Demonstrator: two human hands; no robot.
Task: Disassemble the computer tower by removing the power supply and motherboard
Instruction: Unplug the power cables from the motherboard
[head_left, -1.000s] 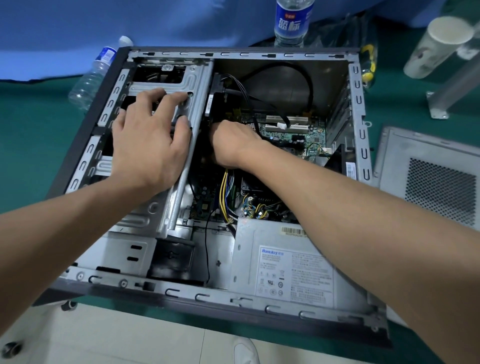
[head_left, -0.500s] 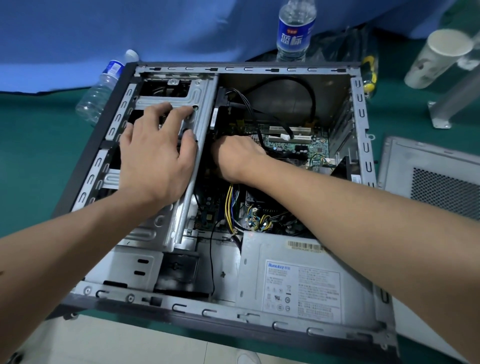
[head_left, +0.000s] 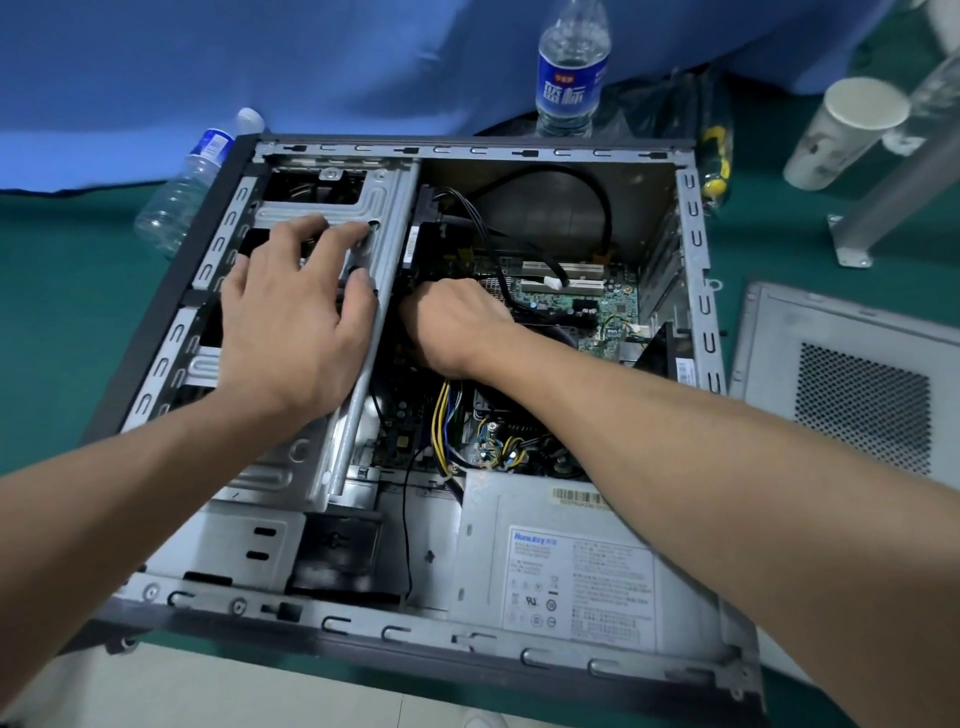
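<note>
The open computer tower (head_left: 696, 218) lies on its side on a green surface. My left hand (head_left: 296, 317) rests spread on the metal drive cage (head_left: 379, 208), fingers pressing its top and thumb at its right edge. My right hand (head_left: 452, 327) reaches down inside the case beside the cage, fingers curled and hidden below; what they hold cannot be seen. The green motherboard (head_left: 587, 306) shows behind that hand. The grey power supply (head_left: 550, 566) with its white label sits in the near right corner, with yellow and black cables (head_left: 444, 421) running from it.
The removed side panel (head_left: 852, 395) with a mesh vent lies to the right. A water bottle (head_left: 571, 67) stands behind the case and another bottle (head_left: 182, 192) lies at its left. A paper cup (head_left: 847, 130) and a metal bracket (head_left: 893, 187) are at the far right.
The view has shifted so the case sits lower in the frame. Both hands stay in the same places on the drive cage and inside the case.
</note>
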